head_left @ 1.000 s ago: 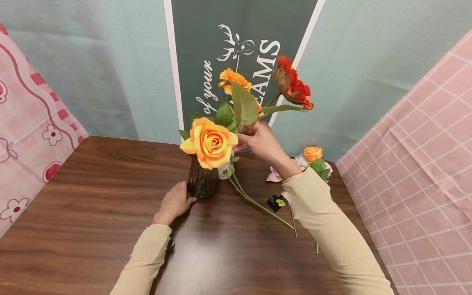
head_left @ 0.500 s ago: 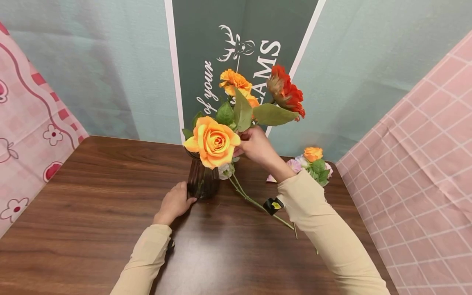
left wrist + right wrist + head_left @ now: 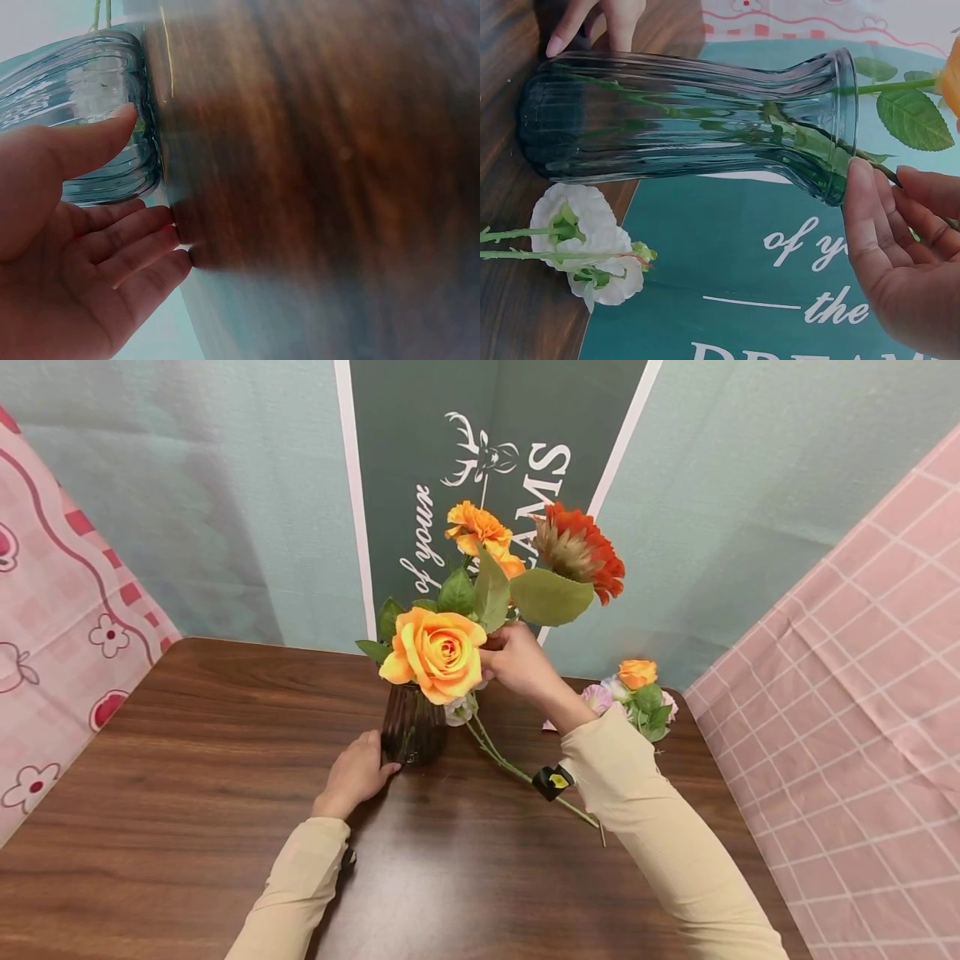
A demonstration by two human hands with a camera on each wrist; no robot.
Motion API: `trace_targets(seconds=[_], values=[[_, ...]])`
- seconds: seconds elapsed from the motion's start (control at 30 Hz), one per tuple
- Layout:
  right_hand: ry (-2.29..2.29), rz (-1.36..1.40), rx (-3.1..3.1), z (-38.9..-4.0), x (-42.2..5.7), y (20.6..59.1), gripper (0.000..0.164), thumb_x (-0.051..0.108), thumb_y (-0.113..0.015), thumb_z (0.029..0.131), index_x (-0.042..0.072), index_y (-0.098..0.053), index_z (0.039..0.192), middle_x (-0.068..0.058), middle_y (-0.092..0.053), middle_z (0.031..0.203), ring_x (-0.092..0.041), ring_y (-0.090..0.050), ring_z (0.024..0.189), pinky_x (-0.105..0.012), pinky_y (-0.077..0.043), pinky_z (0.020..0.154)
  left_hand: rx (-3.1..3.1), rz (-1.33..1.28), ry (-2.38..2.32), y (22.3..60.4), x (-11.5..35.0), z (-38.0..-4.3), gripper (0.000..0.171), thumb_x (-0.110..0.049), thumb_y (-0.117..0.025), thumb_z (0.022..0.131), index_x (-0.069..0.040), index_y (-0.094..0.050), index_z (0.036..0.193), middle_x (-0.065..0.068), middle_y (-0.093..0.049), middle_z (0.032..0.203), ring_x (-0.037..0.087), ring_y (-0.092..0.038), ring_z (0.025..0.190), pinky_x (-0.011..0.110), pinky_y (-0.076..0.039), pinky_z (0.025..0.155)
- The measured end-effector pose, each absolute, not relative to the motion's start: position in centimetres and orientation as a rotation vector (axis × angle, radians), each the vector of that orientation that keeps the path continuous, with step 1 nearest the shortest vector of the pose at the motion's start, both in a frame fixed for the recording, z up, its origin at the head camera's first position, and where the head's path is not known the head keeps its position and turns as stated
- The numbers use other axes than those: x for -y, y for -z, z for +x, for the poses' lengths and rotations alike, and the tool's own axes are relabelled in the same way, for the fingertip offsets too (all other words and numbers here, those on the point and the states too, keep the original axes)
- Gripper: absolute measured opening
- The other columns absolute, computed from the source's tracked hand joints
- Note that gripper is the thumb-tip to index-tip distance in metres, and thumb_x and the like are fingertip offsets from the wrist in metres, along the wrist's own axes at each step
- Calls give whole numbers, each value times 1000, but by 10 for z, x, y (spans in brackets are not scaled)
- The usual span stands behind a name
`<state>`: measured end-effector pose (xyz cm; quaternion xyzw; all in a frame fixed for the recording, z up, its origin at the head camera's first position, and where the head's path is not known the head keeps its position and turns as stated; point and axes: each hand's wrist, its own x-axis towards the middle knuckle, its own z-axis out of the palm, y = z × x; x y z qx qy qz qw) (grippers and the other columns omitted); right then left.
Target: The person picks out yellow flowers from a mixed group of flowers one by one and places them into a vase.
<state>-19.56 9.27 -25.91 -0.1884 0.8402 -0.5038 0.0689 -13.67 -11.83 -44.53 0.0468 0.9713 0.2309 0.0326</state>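
Observation:
A tall ribbed glass vase (image 3: 414,727) stands upright on the wooden table. Beside its base is my left hand (image 3: 356,775); the left wrist view shows fairly straight fingers, with the thumb (image 3: 101,139) against the glass. My right hand (image 3: 521,662) pinches a dark stem (image 3: 887,174) at the vase mouth, and part of that stem lies inside. Above this hand leans a red flower (image 3: 581,552) with a broad green leaf (image 3: 551,597). An orange rose (image 3: 438,653) and smaller orange flowers (image 3: 480,527) rise from the vase; the rose hides the rim in the head view.
White flowers (image 3: 581,244) lie right of the vase, their green stem (image 3: 517,768) running toward the right forearm. Farther right, an orange rose (image 3: 637,674) and pale purple flowers (image 3: 597,697) lie at the back edge. Printed cloths hang behind and at both sides.
My right hand has moved down and slightly left, toward the vase mouth. The red flower came lower with it and turned. The orange rose shifted slightly right. My left hand has stayed put.

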Motion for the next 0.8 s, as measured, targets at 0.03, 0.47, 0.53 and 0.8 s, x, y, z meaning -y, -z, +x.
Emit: trace_targets(seconds=[0.03, 0.47, 0.53, 0.8], values=[[1514, -564, -2534, -196, -93, 260, 16, 1, -58, 84, -10, -64, 94, -7, -62, 66, -8, -53, 50, -21, -46, 52, -2988, 145, -708, 445, 118, -137, 59, -24, -65, 85, 15, -41, 121, 30, -49, 116, 43, -50, 105, 50, -41, 87], [1606, -576, -2492, -195, -89, 270, 13, -12, -53, 75, -14, -62, 84, -7, -60, 59, -10, -55, 49, -24, -49, 51, -2957, 136, -714, 446, 118, -136, 61, -25, -64, 86, 15, -39, 124, 30, -47, 120, 43, -48, 109, 50, -40, 89], [1608, -576, -2475, -195, -88, 270, 11, -9, -53, 78, -13, -62, 84, -8, -60, 58, -11, -56, 49, -25, -49, 51, -2957, 133, -715, 445, 117, -136, 61, -25, -64, 86, 15, -39, 124, 30, -47, 120, 43, -48, 109, 50, -40, 89], [1647, -528, -2353, -194, -85, 268, 17, -4, -53, 87, -15, -60, 98, -21, -62, 65, -21, -63, 53, -45, -53, 63, -2968, 142, -711, 444, 118, -137, 59, -23, -65, 85, 15, -40, 123, 30, -49, 117, 43, -49, 106, 49, -41, 87]])
